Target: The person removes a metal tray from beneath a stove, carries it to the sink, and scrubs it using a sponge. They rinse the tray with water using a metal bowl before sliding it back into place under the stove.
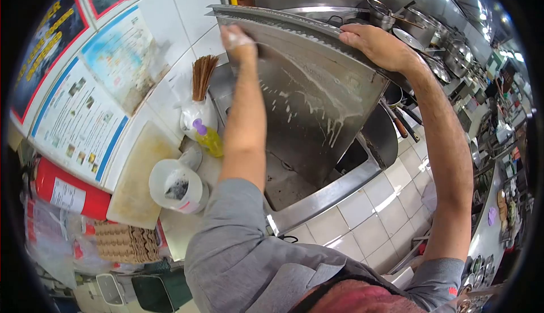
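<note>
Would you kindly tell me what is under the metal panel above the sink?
Under the metal panel, the sink shows its near rim and part of its floor; the panel covers the rest.

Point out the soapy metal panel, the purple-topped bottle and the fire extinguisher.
Metal panel (300,103): head view, middle of its soapy face.
Purple-topped bottle (210,143): head view, yellow-green body below the top.
Fire extinguisher (95,201): head view, red body beside its label.
</note>
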Action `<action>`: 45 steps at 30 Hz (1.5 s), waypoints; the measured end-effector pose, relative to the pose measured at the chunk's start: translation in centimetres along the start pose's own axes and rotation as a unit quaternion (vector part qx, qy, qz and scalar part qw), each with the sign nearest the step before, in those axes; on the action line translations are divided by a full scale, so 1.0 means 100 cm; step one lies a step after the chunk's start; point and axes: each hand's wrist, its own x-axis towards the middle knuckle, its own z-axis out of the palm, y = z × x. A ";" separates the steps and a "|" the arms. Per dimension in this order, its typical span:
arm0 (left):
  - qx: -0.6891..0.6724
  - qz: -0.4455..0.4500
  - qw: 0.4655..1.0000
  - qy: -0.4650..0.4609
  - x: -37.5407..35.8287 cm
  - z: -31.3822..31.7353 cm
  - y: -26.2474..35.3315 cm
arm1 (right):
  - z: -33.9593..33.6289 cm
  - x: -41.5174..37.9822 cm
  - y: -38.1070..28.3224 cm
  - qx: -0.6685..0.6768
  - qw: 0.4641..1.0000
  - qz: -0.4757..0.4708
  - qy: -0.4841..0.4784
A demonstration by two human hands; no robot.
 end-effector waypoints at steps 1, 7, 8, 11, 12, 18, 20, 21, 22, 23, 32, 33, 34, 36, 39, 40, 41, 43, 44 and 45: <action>-0.028 -0.037 0.999 0.006 0.005 0.012 -0.054 | -0.002 -0.004 -0.006 -0.003 1.000 0.023 -0.001; 0.081 -0.391 0.914 -0.068 -0.127 -0.033 -0.201 | 0.003 -0.007 0.004 -0.045 0.997 0.057 0.022; 0.053 -0.522 0.851 -0.022 -0.136 -0.033 -0.199 | 0.001 -0.005 0.003 -0.050 0.997 0.050 0.036; -0.236 -0.511 0.822 -0.083 -0.069 -0.011 -0.204 | 0.000 -0.008 -0.002 -0.056 0.996 0.064 0.027; -0.390 -0.428 0.779 -0.242 -0.024 0.009 -0.252 | -0.001 -0.009 -0.003 -0.055 0.995 0.074 0.024; -0.085 -0.191 0.978 0.018 -0.036 0.043 0.027 | 0.001 -0.001 0.017 -0.066 0.997 0.014 0.030; -0.116 -0.093 0.988 -0.042 -0.104 0.027 0.107 | -0.001 -0.004 0.017 -0.083 0.995 0.033 0.041; -0.138 -0.012 0.989 -0.057 -0.145 0.015 0.137 | -0.003 -0.005 0.019 -0.082 0.995 0.030 0.041; -0.109 0.063 0.991 -0.055 -0.185 0.002 0.160 | -0.003 -0.007 0.023 -0.080 0.996 0.016 0.041; -0.056 0.104 0.989 -0.085 -0.224 -0.018 0.172 | -0.003 -0.011 0.026 -0.079 0.996 0.003 0.042; 0.021 -0.153 0.987 -0.051 -0.278 -0.025 0.141 | -0.023 -0.106 0.045 -0.043 0.994 0.028 0.094; -0.018 -0.140 0.989 -0.051 -0.241 -0.018 0.162 | -0.022 -0.113 0.045 -0.046 0.993 0.045 0.103; -0.024 -0.103 0.993 -0.043 -0.206 -0.007 0.170 | -0.022 -0.117 0.045 -0.043 0.993 0.044 0.104; -0.029 -0.061 0.997 -0.033 -0.191 -0.001 0.168 | -0.022 -0.119 0.042 -0.042 0.993 0.043 0.102; -0.108 -0.033 0.993 -0.040 -0.243 -0.032 0.124 | -0.021 -0.122 0.033 -0.037 0.993 0.038 0.105; 0.003 -0.014 0.999 -0.035 -0.288 -0.048 0.090 | -0.021 -0.120 0.035 -0.035 0.993 0.037 0.108; 0.048 -0.046 0.996 -0.056 -0.330 -0.064 0.051 | -0.018 -0.119 0.039 -0.030 0.993 0.030 0.113; 0.018 -0.143 0.989 0.037 -0.375 -0.061 -0.034 | -0.016 -0.120 0.039 -0.017 0.994 0.037 0.105; -0.010 -0.344 0.937 0.064 -0.354 -0.060 -0.031 | -0.021 -0.122 0.034 -0.019 0.994 0.038 0.101; 0.038 -0.330 0.942 0.052 -0.328 -0.052 -0.073 | -0.025 -0.125 0.027 -0.010 0.994 0.058 0.095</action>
